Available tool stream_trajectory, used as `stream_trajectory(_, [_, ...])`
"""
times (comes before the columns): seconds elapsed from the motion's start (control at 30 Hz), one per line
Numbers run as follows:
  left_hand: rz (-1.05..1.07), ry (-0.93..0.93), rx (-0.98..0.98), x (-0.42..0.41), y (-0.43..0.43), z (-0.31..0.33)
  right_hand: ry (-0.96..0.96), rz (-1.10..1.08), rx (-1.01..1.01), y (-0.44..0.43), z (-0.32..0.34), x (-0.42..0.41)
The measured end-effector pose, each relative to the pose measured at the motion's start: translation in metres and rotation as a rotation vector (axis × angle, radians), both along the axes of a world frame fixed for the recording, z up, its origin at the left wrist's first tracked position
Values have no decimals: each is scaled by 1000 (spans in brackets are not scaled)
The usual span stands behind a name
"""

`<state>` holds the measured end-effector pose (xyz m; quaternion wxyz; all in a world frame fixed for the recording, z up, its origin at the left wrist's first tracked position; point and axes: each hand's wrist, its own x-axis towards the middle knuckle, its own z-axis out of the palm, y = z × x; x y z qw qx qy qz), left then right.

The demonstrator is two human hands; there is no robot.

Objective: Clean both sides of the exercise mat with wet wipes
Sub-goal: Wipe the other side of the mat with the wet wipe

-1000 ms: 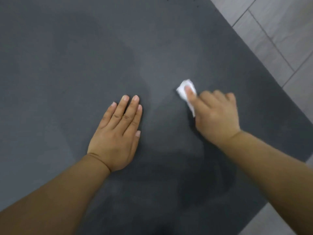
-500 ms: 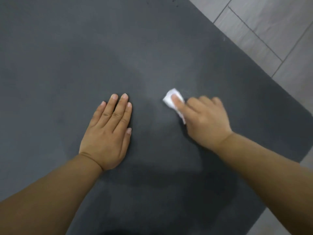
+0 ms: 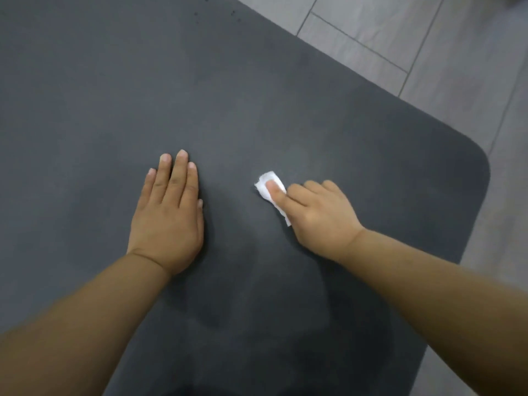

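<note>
The dark grey exercise mat [image 3: 114, 95] lies flat on the floor and fills most of the view. Its rounded corner is at the right. My right hand [image 3: 320, 218] presses a small folded white wet wipe [image 3: 267, 184] onto the mat, with the index finger on top of it. My left hand [image 3: 168, 215] rests flat on the mat to the left of the wipe, palm down, fingers together, holding nothing. A faintly darker damp patch shows on the mat below the hands.
Grey floor tiles [image 3: 414, 52] border the mat at the upper right and right. A few small dark specks [image 3: 233, 12] sit on the mat near its far edge.
My right hand slid the wipe toward me and to the left across the mat. The view shifted, so the mat's rounded right corner now shows. My left hand stays flat.
</note>
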<state>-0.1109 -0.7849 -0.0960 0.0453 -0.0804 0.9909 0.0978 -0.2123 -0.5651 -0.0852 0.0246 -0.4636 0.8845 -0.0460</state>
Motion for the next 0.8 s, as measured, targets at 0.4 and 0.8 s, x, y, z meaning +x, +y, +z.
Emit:
stream_trajectory(0.4, [-6,-107,5,-43,93,2,16,-554,29,34,-1,-59])
stream_trajectory(0.8, [-37,-47,16,-45,92,-6,-41,-929,157,95,10,-128])
